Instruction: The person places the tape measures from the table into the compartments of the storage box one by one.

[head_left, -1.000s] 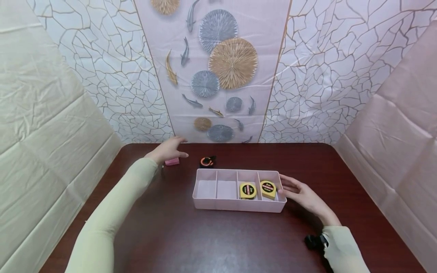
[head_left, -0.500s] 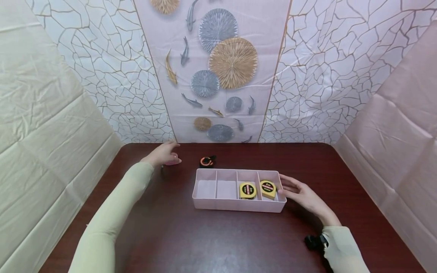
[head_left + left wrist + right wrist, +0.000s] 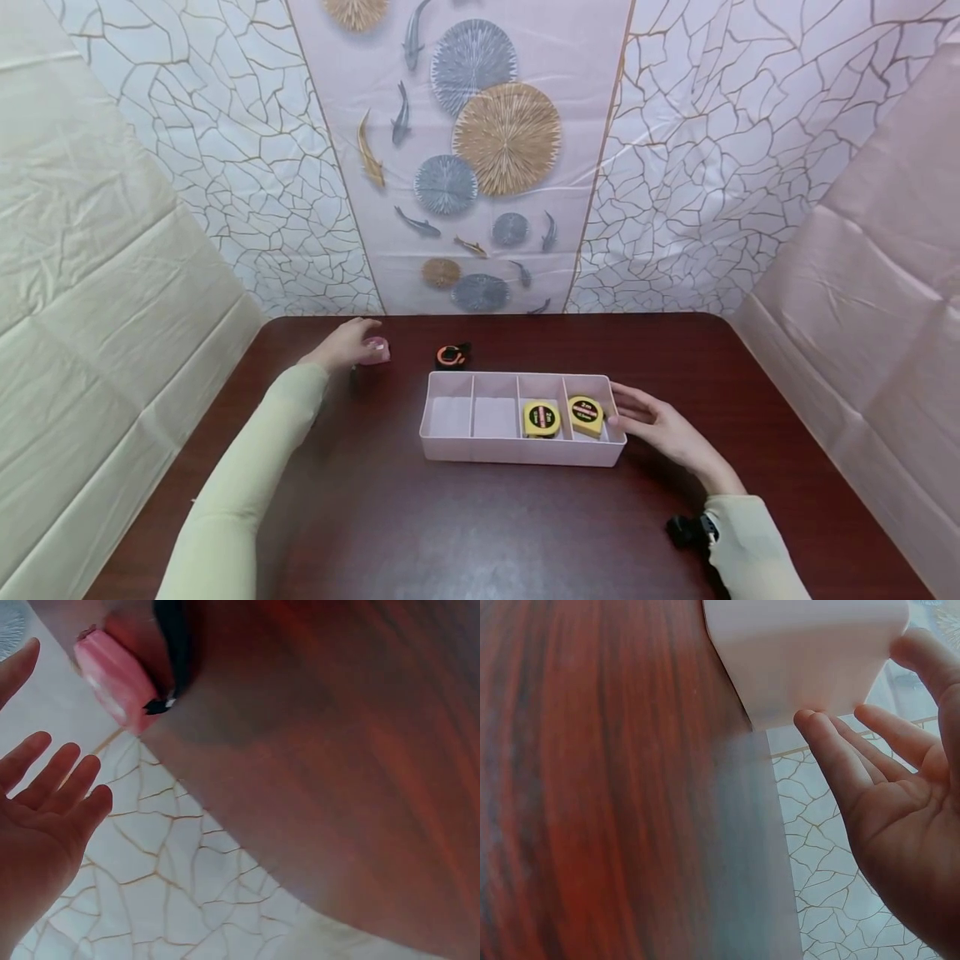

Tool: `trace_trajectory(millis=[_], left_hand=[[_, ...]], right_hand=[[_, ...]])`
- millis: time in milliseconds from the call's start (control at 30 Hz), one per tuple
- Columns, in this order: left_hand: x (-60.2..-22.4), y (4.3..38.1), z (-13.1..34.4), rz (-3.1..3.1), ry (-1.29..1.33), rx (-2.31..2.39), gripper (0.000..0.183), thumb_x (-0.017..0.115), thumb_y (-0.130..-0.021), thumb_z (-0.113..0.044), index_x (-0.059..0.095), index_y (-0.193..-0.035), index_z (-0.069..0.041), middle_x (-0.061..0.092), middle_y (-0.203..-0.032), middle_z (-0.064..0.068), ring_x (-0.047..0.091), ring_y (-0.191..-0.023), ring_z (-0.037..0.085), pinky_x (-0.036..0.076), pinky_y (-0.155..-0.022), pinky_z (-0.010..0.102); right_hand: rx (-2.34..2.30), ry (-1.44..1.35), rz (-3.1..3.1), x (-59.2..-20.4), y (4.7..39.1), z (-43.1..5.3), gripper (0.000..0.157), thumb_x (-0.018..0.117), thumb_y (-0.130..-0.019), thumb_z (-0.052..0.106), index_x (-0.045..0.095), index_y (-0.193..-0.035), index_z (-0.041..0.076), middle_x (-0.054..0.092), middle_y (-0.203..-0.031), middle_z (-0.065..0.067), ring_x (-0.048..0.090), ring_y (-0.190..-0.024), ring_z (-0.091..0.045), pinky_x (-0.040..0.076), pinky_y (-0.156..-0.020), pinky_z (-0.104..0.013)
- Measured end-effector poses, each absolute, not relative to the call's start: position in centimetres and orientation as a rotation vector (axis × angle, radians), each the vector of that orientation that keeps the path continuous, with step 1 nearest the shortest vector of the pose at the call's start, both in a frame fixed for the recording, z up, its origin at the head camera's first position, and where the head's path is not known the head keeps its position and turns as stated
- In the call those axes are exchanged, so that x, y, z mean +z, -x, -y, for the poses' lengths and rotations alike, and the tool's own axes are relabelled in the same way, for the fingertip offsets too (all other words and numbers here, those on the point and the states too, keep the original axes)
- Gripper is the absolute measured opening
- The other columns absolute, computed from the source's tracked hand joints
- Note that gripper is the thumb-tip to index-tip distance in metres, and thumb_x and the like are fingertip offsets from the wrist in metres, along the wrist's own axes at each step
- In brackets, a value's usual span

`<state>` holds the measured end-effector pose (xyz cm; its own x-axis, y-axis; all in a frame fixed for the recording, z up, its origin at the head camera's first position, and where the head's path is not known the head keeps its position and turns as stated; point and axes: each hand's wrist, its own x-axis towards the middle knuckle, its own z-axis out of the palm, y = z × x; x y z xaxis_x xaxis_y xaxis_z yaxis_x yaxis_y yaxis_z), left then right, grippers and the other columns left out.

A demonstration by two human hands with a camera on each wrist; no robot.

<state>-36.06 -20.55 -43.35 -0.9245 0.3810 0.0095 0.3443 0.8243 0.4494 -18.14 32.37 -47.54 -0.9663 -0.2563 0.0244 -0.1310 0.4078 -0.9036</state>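
Observation:
My left hand reaches over the far left of the table, beside a small pink case with a black strap. In the left wrist view its fingers are spread and apart from the pink case. A pale pink divided box stands right of centre. My right hand rests its fingertips on the box's right end, with the thumb at the rim. One yellow tape measure lies in the third compartment from the left, another yellow tape measure in the rightmost. The two left compartments hold nothing.
A black and orange tape measure sits just behind the box's left end. The dark red-brown table ends at a patterned cloth backdrop, with pale cloth on both sides.
My left hand has moved slightly left and down, coming beside the pink case. The right hand stays at the box's end. The whole head view has shifted a little.

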Motion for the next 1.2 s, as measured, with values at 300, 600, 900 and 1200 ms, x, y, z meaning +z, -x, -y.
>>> trace_trajectory(millis=[300,600,900,1200], left_hand=[[-45.6,36.3,21.4,-2.898,-0.518,0.853,0.074,0.078,-0.087,-0.022,0.043,-0.145,0.009,0.049,-0.140,0.030,0.048,-0.123,0.041,0.036,-0.109,0.055],[-47.3,36.6,21.8,-2.859,-0.398,0.971,0.078,0.079,-0.086,-0.023,0.041,-0.147,0.009,0.052,-0.139,0.029,0.052,-0.118,0.040,0.037,-0.109,0.054],[-47.7,36.4,22.3,-2.823,-0.322,0.983,0.078,0.076,-0.088,-0.023,0.038,-0.147,0.011,0.048,-0.142,0.031,0.048,-0.127,0.043,0.033,-0.112,0.055],[-48.0,36.8,22.2,-2.825,-0.282,0.998,0.077,0.075,-0.089,-0.023,0.038,-0.148,0.009,0.047,-0.144,0.031,0.047,-0.126,0.043,0.033,-0.112,0.057]], right_hand=[[-1.612,0.335,-2.527,-47.6,18.1,-32.4,0.069,0.070,-0.096,0.022,0.038,-0.155,0.006,0.043,-0.152,-0.025,0.049,-0.131,-0.045,0.048,-0.091,-0.022],[-1.611,0.344,-2.532,-47.6,18.1,-32.4,0.067,0.070,-0.097,0.020,0.038,-0.155,0.005,0.042,-0.153,-0.025,0.050,-0.131,-0.045,0.048,-0.092,-0.022],[-1.607,0.338,-2.532,-47.5,18.0,-32.4,0.069,0.071,-0.096,0.022,0.038,-0.155,0.005,0.042,-0.152,-0.025,0.050,-0.131,-0.044,0.048,-0.092,-0.021],[-1.588,0.325,-2.542,-47.4,18.0,-32.4,0.069,0.070,-0.096,0.025,0.038,-0.155,0.007,0.042,-0.153,-0.024,0.050,-0.132,-0.044,0.049,-0.093,-0.024]])
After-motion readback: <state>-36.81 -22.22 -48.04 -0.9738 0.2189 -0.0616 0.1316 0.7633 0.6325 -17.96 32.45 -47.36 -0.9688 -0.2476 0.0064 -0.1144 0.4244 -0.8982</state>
